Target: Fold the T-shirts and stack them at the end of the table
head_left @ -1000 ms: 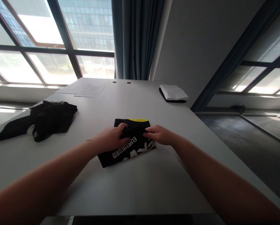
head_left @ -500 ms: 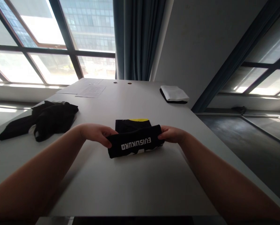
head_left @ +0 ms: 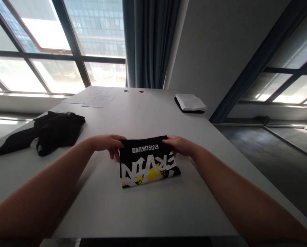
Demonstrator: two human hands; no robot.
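A folded black T-shirt (head_left: 148, 161) with white lettering and yellow print lies tilted at the middle of the white table (head_left: 143, 212). Its near edge rests on the tabletop, and its far edge is between my hands. My left hand (head_left: 109, 144) pinches the far left corner between thumb and fingers. On the opposite side my right hand (head_left: 178, 144) grips the far right corner, thumb on top. The underside of the folded cloth is hidden.
To the left lies a crumpled black garment (head_left: 58, 132). A folded white cloth (head_left: 190, 102) sits on a black one (head_left: 189, 110) at the far right edge. Papers (head_left: 99, 99) are at the far left, before the windows and a blue curtain (head_left: 150, 44).
The black T-shirt has been turned over toward me, so its large white and yellow print now shows. Both hands still hold its edge, slightly farther left on the right side.
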